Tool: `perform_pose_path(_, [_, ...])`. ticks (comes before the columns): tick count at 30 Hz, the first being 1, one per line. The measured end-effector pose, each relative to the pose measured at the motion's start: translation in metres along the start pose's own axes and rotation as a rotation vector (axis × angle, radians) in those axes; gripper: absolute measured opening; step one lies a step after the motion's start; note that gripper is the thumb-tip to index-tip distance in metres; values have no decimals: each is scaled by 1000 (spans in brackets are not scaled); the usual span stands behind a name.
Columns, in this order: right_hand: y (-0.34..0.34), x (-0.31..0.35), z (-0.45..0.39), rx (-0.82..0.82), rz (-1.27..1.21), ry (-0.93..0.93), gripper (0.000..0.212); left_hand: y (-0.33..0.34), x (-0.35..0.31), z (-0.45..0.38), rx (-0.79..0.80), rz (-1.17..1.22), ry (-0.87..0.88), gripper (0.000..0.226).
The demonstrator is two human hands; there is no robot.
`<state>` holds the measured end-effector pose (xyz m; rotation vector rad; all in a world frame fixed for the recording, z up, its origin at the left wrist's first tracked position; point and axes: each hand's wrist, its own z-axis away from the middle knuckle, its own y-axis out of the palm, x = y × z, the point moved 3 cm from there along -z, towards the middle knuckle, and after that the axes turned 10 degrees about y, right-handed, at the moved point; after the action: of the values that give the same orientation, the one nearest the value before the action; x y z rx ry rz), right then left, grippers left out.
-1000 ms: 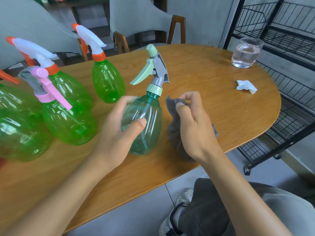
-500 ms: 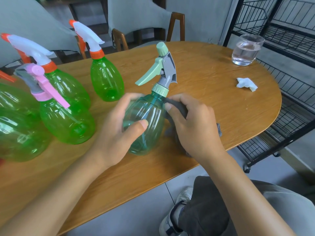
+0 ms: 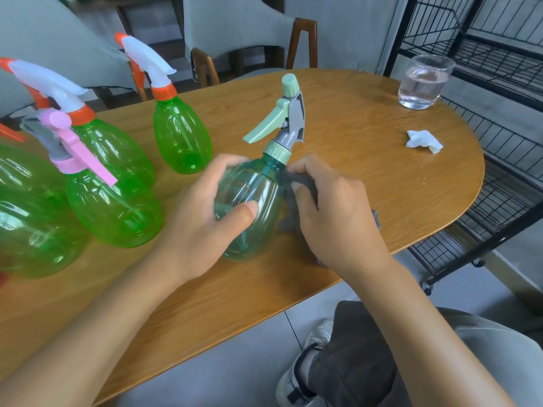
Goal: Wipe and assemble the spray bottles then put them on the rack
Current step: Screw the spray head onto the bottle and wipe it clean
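Observation:
A teal spray bottle (image 3: 249,201) with a pale green and grey trigger head stands on the wooden table (image 3: 367,183), leaning a little to the right. My left hand (image 3: 202,221) grips its body, thumb across the front. My right hand (image 3: 332,212) holds a grey cloth (image 3: 296,183) and presses it against the bottle's right shoulder. Several bright green spray bottles stand at the left: one with a pink head (image 3: 108,207), and two with white and orange heads (image 3: 179,136) (image 3: 114,148). The black wire rack (image 3: 482,54) stands to the right of the table.
A glass of water (image 3: 423,83) sits at the table's far right corner. A crumpled white tissue (image 3: 423,139) lies near the right edge. Grey chairs (image 3: 235,30) stand behind the table. My knee and shoe (image 3: 352,362) show below the table's near edge.
My right hand moved left with the cloth from beside the bottle onto its right shoulder. The bottle tipped slightly to the right in my left hand.

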<state>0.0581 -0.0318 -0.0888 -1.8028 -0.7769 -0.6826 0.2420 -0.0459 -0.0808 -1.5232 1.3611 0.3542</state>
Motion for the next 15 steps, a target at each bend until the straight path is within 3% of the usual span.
perform_pose_path(4, [1, -2, 1, -22, -11, 42, 17, 1, -5, -1, 27, -106, -12, 53])
perform_pose_path(9, [-6, 2, 2, -121, 47, 9, 38, 4, -14, -3, 46, -277, -3, 63])
perform_pose_path(15, [-8, 1, 5, -182, 6, 13, 35, 12, -22, -2, 20, -439, 10, 69])
